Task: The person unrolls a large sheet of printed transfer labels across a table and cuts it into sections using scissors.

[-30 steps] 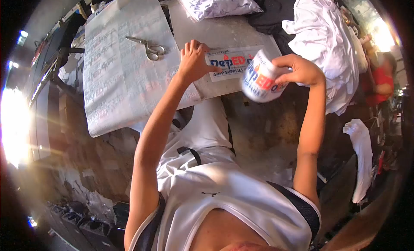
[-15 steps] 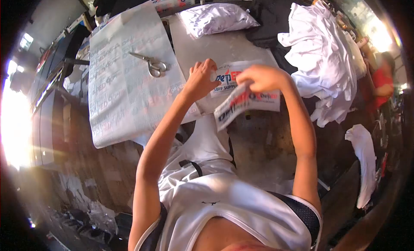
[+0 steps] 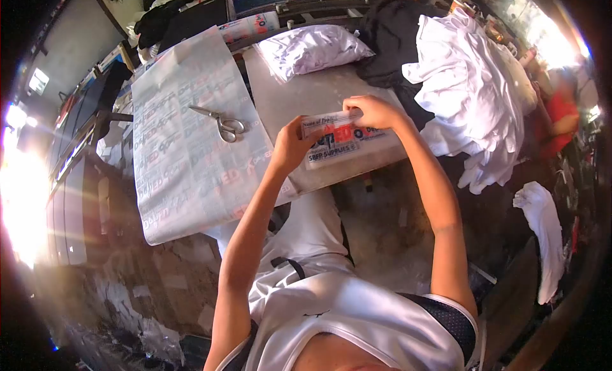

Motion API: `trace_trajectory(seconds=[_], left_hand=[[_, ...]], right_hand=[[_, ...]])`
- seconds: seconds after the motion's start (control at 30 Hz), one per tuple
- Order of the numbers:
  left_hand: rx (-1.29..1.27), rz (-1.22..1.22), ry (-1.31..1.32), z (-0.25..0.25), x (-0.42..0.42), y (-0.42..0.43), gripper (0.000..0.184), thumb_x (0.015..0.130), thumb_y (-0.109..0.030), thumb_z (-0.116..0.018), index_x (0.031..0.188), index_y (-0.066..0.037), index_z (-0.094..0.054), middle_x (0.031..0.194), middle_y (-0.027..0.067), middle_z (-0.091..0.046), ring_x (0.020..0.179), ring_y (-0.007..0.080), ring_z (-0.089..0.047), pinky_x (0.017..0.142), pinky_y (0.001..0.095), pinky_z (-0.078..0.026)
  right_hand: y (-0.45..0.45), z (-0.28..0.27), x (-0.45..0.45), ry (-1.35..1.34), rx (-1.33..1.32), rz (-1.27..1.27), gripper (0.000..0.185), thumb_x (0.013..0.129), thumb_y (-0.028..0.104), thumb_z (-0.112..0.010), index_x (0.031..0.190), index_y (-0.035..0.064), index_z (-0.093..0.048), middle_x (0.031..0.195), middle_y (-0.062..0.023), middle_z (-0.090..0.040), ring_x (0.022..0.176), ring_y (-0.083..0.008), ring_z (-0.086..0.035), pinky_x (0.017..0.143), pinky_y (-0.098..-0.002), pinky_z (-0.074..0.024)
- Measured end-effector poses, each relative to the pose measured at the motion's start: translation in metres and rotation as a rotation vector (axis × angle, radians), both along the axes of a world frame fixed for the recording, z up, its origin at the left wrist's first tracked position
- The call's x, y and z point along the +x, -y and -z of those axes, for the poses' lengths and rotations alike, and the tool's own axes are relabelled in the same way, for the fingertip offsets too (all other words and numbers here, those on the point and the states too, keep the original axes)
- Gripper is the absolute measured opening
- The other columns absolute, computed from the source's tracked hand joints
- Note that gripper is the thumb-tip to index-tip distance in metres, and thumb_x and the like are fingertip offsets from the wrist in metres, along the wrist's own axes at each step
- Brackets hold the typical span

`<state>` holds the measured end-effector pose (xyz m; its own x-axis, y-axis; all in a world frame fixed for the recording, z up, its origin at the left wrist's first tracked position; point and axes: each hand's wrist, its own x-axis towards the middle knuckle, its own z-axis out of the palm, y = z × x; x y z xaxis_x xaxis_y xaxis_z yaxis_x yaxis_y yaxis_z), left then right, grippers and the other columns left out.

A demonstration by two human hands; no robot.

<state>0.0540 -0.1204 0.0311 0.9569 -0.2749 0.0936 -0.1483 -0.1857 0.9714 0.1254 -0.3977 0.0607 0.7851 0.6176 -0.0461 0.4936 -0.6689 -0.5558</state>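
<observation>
Both hands pinch the upper part of a small printed sheet (image 3: 328,133) with red and blue lettering, above the near part of a grey board. My left hand (image 3: 292,144) is closed on its left side. My right hand (image 3: 375,112) has closed fingers at its upper right. More print, reading "SBFP SUPPLIES", shows just below; whether it belongs to the same sheet or one underneath, I cannot tell. Left of my hands, metal scissors (image 3: 223,124) lie on a large pale sheet (image 3: 185,167) with faint repeated print.
A clear bag of white cloth (image 3: 312,49) rests at the board's (image 3: 280,90) far edge. White garments (image 3: 465,90) are heaped on the right, beside dark cloth (image 3: 389,45). Another white cloth piece (image 3: 542,237) hangs at far right. A person in red (image 3: 564,112) is partly visible there.
My right hand has moved up and slightly left, straightening the folded, drooping sheet. My left hand has come down onto the sheet's left side and now grips it.
</observation>
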Motion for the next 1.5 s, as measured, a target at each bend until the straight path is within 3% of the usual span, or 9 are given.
trace_trajectory(seconds=[0.13, 0.2, 0.77, 0.9, 0.97, 1.13, 1.27, 1.4, 1.5], left_hand=[[0.229, -0.039, 0.027, -0.006, 0.002, -0.007, 0.021, 0.099, -0.011, -0.072, 0.115, 0.002, -0.067, 0.098, 0.0052, -0.072, 0.09, 0.009, -0.064, 0.081, 0.0264, -0.052], [-0.201, -0.028, 0.109, -0.017, -0.011, -0.011, 0.022, 0.099, -0.011, -0.073, 0.117, 0.002, -0.068, 0.102, 0.0058, -0.075, 0.093, 0.0096, -0.066, 0.084, 0.0271, -0.053], [-0.174, 0.04, 0.214, 0.014, -0.01, -0.054, 0.035, 0.099, -0.007, -0.066, 0.132, 0.003, -0.057, 0.115, 0.011, -0.069, 0.114, 0.0172, -0.063, 0.1, 0.0341, -0.05], [-0.602, -0.322, -0.351, -0.001, -0.03, -0.111, 0.048, 0.104, -0.044, -0.06, 0.127, -0.002, -0.06, 0.113, 0.0124, -0.067, 0.114, 0.0281, -0.067, 0.097, 0.0428, -0.055], [-0.846, 0.036, -0.697, -0.031, -0.042, -0.123, 0.094, 0.098, -0.079, -0.045, 0.142, 0.004, -0.054, 0.136, 0.0175, -0.064, 0.122, 0.0338, -0.065, 0.106, 0.0476, -0.051], [-1.068, 0.176, -0.76, -0.036, -0.046, -0.141, 0.117, 0.09, -0.093, -0.028, 0.153, 0.005, -0.047, 0.154, 0.0223, -0.053, 0.134, 0.0353, -0.06, 0.115, 0.0479, -0.044], [-0.956, 0.557, -0.698, -0.003, -0.002, -0.199, 0.116, 0.092, -0.092, -0.024, 0.15, 0.004, -0.051, 0.15, 0.0216, -0.057, 0.133, 0.0323, -0.061, 0.117, 0.0442, -0.041], [-0.502, 0.328, -0.701, -0.035, 0.0, -0.182, 0.111, 0.097, -0.086, -0.024, 0.146, 0.009, -0.053, 0.139, 0.022, -0.065, 0.127, 0.0294, -0.063, 0.116, 0.0431, -0.041], [-0.222, 0.139, -0.41, -0.035, 0.004, -0.17, 0.059, 0.106, -0.042, -0.062, 0.144, 0.004, -0.057, 0.127, 0.0109, -0.07, 0.113, 0.019, -0.067, 0.1, 0.033, -0.051]], right_hand=[[-0.012, -0.047, -0.037, -0.105, 0.052, 0.107, 0.031, 0.078, 0.008, -0.076, 0.106, 0.0028, -0.064, 0.089, -0.0096, -0.069, 0.086, -0.0261, -0.069, 0.078, -0.0415, -0.0509], [-0.023, -0.088, -0.067, -0.087, -0.192, 0.151, 0.035, 0.08, 0.011, -0.076, 0.111, 0.0012, -0.066, 0.091, -0.0146, -0.074, 0.084, -0.0328, -0.072, 0.075, -0.0449, -0.0514], [-0.028, -0.077, -0.075, 0.217, -0.154, -0.015, 0.025, 0.084, 0.011, -0.069, 0.107, 0.0012, -0.07, 0.1, -0.022, -0.072, 0.098, -0.0428, -0.068, 0.082, -0.0485, -0.0534], [-0.06, -0.084, -0.093, 0.506, -0.037, 0.088, 0.028, 0.082, 0.004, -0.068, 0.11, 0.0089, -0.072, 0.096, -0.0119, -0.067, 0.093, -0.0352, -0.069, 0.081, -0.0447, -0.0557], [-0.085, -0.091, -0.093, 0.869, 0.028, 0.038, 0.029, 0.081, 0.007, -0.071, 0.11, 0.0069, -0.069, 0.097, -0.0064, -0.064, 0.096, -0.0263, -0.067, 0.079, -0.0404, -0.056], [-0.128, -0.066, -0.081, 1.007, 0.114, -0.121, 0.03, 0.082, 0.013, -0.071, 0.111, 0.0095, -0.065, 0.101, -0.0054, -0.063, 0.094, -0.0228, -0.064, 0.081, -0.0367, -0.0553], [-0.146, -0.046, -0.07, 1.032, 0.163, -0.27, 0.035, 0.085, 0.016, -0.073, 0.118, 0.0131, -0.062, 0.113, -0.0058, -0.063, 0.098, -0.0218, -0.064, 0.087, -0.037, -0.0535], [-0.168, -0.04, -0.059, 1.042, 0.162, -0.367, 0.036, 0.085, 0.017, -0.073, 0.119, 0.0142, -0.061, 0.116, -0.0061, -0.063, 0.101, -0.022, -0.063, 0.09, -0.0374, -0.0517], [-0.173, -0.04, -0.044, 0.98, 0.145, -0.445, 0.039, 0.087, 0.017, -0.073, 0.124, 0.0165, -0.062, 0.117, -0.0061, -0.063, 0.107, -0.0238, -0.062, 0.094, -0.039, -0.0488]])
